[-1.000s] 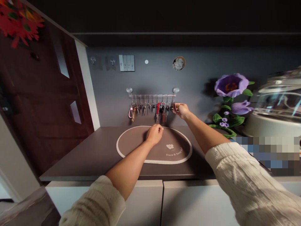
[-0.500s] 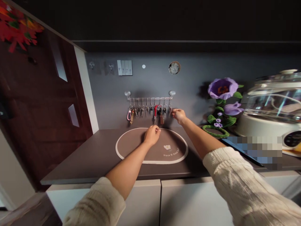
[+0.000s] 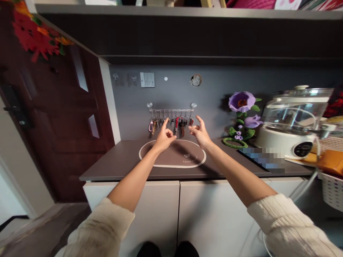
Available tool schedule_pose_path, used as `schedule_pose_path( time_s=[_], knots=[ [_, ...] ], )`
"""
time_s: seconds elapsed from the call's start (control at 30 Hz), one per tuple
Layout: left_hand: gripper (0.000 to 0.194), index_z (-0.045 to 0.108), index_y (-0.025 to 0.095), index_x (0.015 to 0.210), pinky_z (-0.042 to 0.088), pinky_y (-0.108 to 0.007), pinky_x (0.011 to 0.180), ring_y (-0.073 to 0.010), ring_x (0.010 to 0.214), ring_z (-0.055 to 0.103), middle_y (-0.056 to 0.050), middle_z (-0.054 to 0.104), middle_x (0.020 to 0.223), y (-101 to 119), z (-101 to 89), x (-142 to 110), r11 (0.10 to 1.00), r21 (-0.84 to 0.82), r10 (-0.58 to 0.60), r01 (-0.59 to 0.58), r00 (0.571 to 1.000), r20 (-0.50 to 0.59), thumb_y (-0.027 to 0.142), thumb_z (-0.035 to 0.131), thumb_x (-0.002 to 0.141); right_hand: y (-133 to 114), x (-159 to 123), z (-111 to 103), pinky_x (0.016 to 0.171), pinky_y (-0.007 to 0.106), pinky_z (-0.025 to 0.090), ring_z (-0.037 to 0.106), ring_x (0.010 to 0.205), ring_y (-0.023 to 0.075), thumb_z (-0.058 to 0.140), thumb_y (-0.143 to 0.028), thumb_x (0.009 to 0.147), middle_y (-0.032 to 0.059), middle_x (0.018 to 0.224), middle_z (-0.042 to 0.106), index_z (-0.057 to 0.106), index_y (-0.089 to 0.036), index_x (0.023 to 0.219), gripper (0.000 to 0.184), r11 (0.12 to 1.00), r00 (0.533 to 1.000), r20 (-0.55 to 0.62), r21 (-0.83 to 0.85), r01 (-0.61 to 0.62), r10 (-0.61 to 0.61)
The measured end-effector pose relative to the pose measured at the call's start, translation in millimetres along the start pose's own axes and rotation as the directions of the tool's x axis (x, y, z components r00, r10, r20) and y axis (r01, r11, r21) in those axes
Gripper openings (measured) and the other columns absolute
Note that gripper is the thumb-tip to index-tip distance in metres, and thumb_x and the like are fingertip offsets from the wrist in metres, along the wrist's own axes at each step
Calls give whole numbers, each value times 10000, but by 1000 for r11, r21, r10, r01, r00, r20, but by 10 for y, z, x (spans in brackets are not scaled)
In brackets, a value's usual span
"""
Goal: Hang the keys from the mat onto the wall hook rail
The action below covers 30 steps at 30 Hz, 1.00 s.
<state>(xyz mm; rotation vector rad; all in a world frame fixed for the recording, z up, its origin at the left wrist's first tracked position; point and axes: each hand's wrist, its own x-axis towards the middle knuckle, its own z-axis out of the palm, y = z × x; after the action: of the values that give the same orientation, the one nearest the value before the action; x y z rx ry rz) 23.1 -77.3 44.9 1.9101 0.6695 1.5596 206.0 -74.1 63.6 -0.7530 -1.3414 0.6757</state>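
A clear hook rail [image 3: 171, 110] on the grey wall carries a row of keys [image 3: 183, 123], some with key rings and tags in red, pink and brown. My left hand [image 3: 164, 137] is raised in front of the row, index finger stretched up and thumb held out, other fingers curled, holding nothing. To its right, my right hand [image 3: 201, 135] has its index finger extended upward beside the rail's right end, close to a reddish key tag [image 3: 191, 122]; nothing shows in its fingers. Beneath the hands lies a brown oval mat [image 3: 171, 160] with a white border.
Purple flowers [image 3: 242, 101] in a green ring base stand on the right. Behind them is a cream appliance [image 3: 281, 137] with a clear top; a dark flat device [image 3: 257, 160] lies in front. A shelf [image 3: 187, 35] overhangs the counter [image 3: 118, 160]. A dark red door [image 3: 66, 142] is at left.
My right hand has drawn back from the rightmost key. My left hand has risen from over the mat and stretched out its index finger. The view has tilted and pulled back, showing the upper shelf.
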Motion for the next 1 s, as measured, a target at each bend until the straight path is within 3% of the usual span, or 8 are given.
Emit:
schedule_pose_path(
  time_s=[0.1,0.23,0.47,0.53,0.63,0.77,0.87,1.0],
  knots=[
    [968,-42,242,1395,373,-205,652,-60,594,441,73,474,644,174,-184,-169,996,61,59,-63,996,74,118,593,675,-96,-216,48,630,279,434,468,601,107,628,-316,690,-19,761,563,85,-306,1385,882,989,989,104,-90,115,-106],
    [988,-105,231,1386,380,-210,681,-63,604,442,73,472,648,173,-387,-487,986,158,37,-52,994,101,129,582,684,-45,-508,45,606,271,432,450,588,107,592,-362,736,7,820,562,-83,-276,1394,947,957,960,230,-204,207,-159],
    [1015,-164,247,1369,386,-205,658,-65,597,448,81,475,659,0,-621,-790,976,213,-65,40,991,113,174,583,685,108,-756,30,552,240,435,435,571,104,536,-365,762,-38,691,458,-138,-251,1387,926,934,937,334,-290,207,-104],
    [1014,-157,247,1372,396,-221,675,-72,609,461,75,490,673,-37,-675,-719,972,226,-84,64,993,78,212,593,690,105,-701,34,581,253,446,446,586,107,540,-371,759,-34,699,464,-76,-257,1399,896,927,937,332,-308,213,-105],
    [983,-23,229,1399,401,-269,767,-105,741,514,18,554,806,-155,-773,-483,948,290,-113,133,990,-85,289,632,669,141,-485,-14,684,298,463,487,653,119,568,-401,734,-14,747,507,107,-256,1398,821,914,958,269,-353,197,-102],
    [955,215,186,1366,309,-343,961,-217,1119,434,-92,504,1176,-447,-925,-26,873,403,-153,276,938,-310,367,711,570,317,-1,-191,815,377,450,538,869,191,664,-466,613,79,1003,545,315,-213,1315,824,900,1000,-13,-436,-13,8],
    [968,262,175,1336,244,-373,1021,-272,1249,306,-131,376,1330,-696,-995,321,814,425,-233,395,893,-384,406,736,525,501,388,-316,901,401,410,477,1074,260,721,-483,517,139,1188,482,322,-188,1295,923,899,971,-214,-398,-181,101],
    [958,296,167,1289,269,-375,1010,-277,1238,336,-152,381,1321,-981,-935,677,820,323,-320,472,847,-424,423,760,491,763,765,-320,981,386,351,430,1159,264,746,-479,470,157,1291,408,222,-177,1332,1053,930,937,-306,-264,-256,171]
  ],
)
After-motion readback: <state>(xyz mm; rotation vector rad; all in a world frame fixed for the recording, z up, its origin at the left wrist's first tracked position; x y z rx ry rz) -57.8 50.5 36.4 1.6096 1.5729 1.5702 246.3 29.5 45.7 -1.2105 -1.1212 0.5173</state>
